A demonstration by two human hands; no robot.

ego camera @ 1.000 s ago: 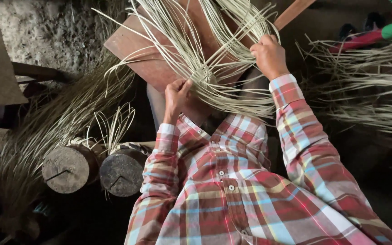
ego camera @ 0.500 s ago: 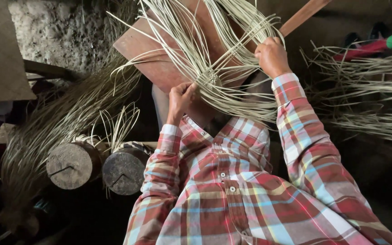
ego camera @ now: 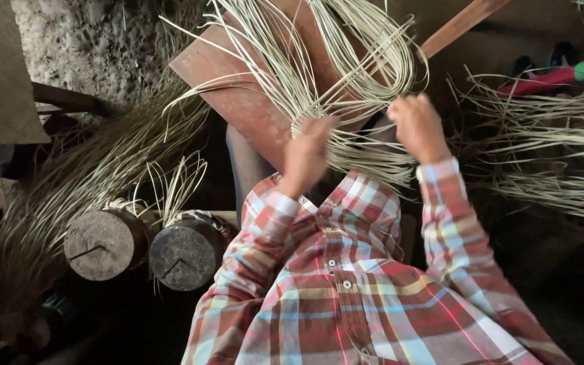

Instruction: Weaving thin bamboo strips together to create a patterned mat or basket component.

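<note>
**Both hands in the pale strips**

My left arm comes up from the lower middle of the frame, bent at the elbow, its plaid sleeve ending at the wrist. My left hand [ego camera: 307, 154] sits at the centre of the frame, fingers curled in and closed on the woven start [ego camera: 303, 122], the small tight knot where the pale cane strips [ego camera: 346, 74] meet. The knuckles face me, so I cannot see the fingertips themselves.

My right arm rises along the right side of the frame, sleeve cuff just below the wrist. My right hand [ego camera: 418, 126] is right of centre, held a little higher than the left, folded into a loose fist around a few of the strips that loop out toward the upper middle.

The strips fan from the knot across the reddish-brown board [ego camera: 234, 94] in the upper middle and spill down toward my shirt. At the lower left stand two round wooden blocks [ego camera: 103, 245] side by side, loose strips sprouting between them. More strips lie in a heap [ego camera: 549, 162] at the right edge.
</note>
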